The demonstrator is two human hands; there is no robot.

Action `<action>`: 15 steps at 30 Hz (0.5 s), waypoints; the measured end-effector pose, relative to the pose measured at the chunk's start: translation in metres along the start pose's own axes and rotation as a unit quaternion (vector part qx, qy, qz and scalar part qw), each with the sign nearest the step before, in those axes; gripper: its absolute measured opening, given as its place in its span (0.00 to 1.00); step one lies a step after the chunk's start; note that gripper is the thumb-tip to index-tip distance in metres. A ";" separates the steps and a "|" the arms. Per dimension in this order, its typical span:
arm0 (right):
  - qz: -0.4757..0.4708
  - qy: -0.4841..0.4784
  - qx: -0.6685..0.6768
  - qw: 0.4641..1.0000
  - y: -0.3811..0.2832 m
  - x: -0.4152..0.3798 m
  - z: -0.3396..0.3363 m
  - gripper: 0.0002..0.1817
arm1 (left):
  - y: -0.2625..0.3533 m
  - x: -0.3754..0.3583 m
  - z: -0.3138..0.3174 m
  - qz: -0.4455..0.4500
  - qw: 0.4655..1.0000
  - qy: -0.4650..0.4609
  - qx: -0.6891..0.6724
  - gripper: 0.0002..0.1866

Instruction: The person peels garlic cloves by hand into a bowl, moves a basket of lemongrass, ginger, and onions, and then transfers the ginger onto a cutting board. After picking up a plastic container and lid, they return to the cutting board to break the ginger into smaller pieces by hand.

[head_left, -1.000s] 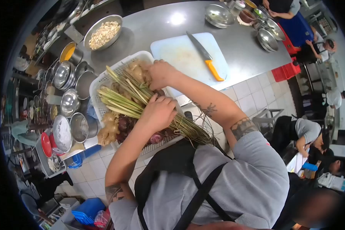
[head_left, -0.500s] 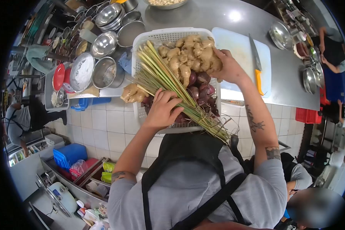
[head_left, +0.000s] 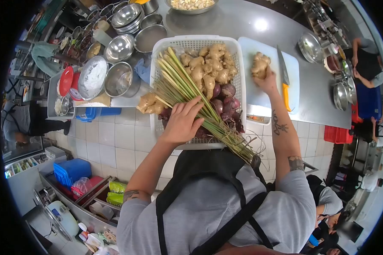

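Observation:
My right hand (head_left: pixel 267 82) grips a knobbly piece of ginger (head_left: pixel 260 64) over the white cutting board (head_left: pixel 253 94). To its right on the board lies a knife with an orange handle (head_left: pixel 286 97). My left hand (head_left: pixel 181 121) rests with its fingers stretched over a bundle of lemongrass (head_left: pixel 191 91), lying slantwise across a white plastic basket (head_left: pixel 238 44). More ginger (head_left: pixel 215 66) fills the far part of the basket, with red onions (head_left: pixel 228 105) nearer to me. Another ginger piece (head_left: pixel 148 103) sits at the basket's left rim.
Stacked metal bowls (head_left: pixel 127 15) and a metal pot (head_left: pixel 120 80) crowd the left of the steel table (head_left: pixel 238 19). A bowl of peeled garlic (head_left: pixel 191 4) stands at the back. More metal bowls (head_left: pixel 310 47) are at the right. Co-workers stand at both sides.
My right hand has moved right from the basket to over the cutting board, taking a piece of ginger along. My left hand has stayed on the lemongrass.

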State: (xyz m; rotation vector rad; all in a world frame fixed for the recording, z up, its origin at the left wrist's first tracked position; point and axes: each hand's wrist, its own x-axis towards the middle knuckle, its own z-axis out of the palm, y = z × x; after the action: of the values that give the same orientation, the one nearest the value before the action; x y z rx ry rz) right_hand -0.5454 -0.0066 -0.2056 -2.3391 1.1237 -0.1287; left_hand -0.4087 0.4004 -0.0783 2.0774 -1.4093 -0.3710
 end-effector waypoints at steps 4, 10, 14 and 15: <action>-0.032 0.060 -0.285 0.956 -0.130 -0.045 -0.047 0.44 | 0.001 0.004 -0.004 -0.011 1.000 -0.001 -0.002 0.26; -0.420 0.093 -0.339 0.837 -0.255 -0.128 -0.121 0.34 | -0.010 0.004 0.007 0.023 1.000 0.005 0.019 0.25; -0.133 -0.374 -0.380 0.836 -0.249 -0.096 -0.116 0.23 | -0.013 0.000 0.011 0.016 1.000 0.015 -0.007 0.24; -0.152 -0.306 -0.350 0.872 -0.241 -0.084 -0.095 0.24 | -0.013 0.002 0.011 0.019 1.000 0.018 -0.011 0.24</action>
State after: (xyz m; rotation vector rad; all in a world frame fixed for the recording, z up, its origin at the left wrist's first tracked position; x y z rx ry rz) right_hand -0.4612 0.1387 0.0085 -2.8249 0.5070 1.0013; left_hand -0.4040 0.3989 -0.0950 2.0275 -1.4153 -0.3318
